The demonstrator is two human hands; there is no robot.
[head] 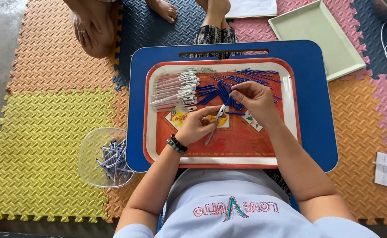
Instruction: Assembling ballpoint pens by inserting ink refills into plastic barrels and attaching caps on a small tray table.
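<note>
Pale blue shirt cloth [228, 207] with glittery lettering fills the bottom of the head view. Above it sits a smooth blue lap tabletop [317, 105] with rounded corners and a slot handle at its far edge. On it rests a glossy tray [151, 132], white-rimmed with an orange-red printed floor and small yellow and white picture panels near the middle.

At the tray's centre the left hand [195, 128], a dark bead bracelet [175, 144] on its wrist, has its fingers closed around a slim clear pen barrel [215, 125] that slants up towards the right hand [255, 101]. The right hand's fingers are pinched together just above the barrel's upper end; what they pinch is too small to tell.

Behind the hands lies a loose heap of thin blue refills [246, 79], and at the tray's far left a neat row of clear barrels with white clips [175, 92].

Left of the tabletop, on the ridged foam floor mat [39, 145] of yellow, orange, pink and blue interlocking tiles, stands a clear plastic bowl [87, 150] holding finished pens [112, 158]. A pale green rectangular tray [330, 44] lies at the upper right. Another person's hand [85, 31] rests on a knee at the top left.
</note>
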